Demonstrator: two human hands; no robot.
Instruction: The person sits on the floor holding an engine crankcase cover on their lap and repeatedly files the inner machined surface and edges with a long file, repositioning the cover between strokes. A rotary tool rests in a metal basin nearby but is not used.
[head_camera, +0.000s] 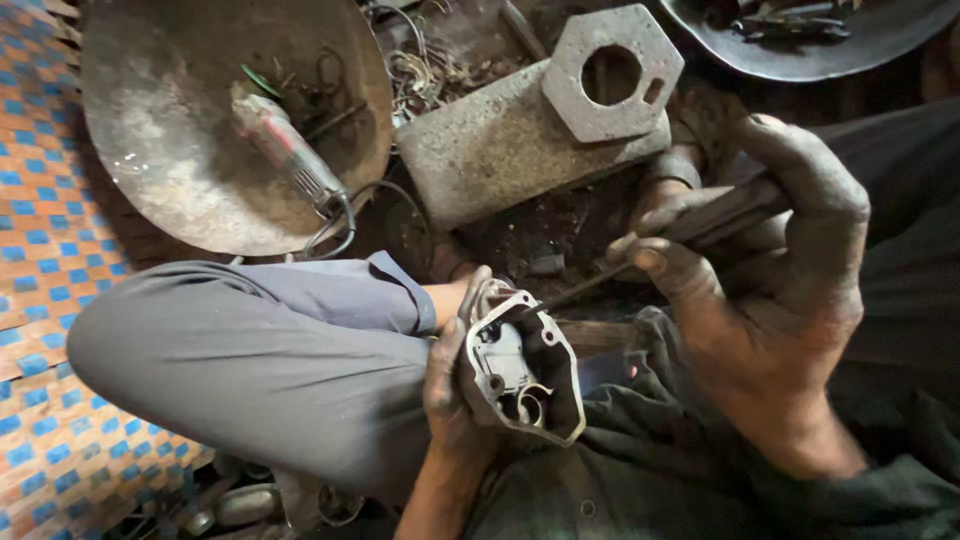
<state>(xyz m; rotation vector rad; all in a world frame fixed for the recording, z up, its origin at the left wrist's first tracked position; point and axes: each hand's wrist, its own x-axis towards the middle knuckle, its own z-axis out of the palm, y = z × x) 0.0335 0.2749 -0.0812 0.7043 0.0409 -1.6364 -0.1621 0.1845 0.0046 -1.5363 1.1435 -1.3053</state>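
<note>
Just below and left of the right hand (780, 270), whose fingers are closed on a screwdriver (650, 255) slanting down-left, the housing (520, 370) sits in the left hand's (450, 400) curled grip, tip at its rim.

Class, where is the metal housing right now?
In the head view, low and centre: the metal housing sits gripped in the left hand, beside the grey-trousered knee, with the screwdriver tip touching it.
</note>
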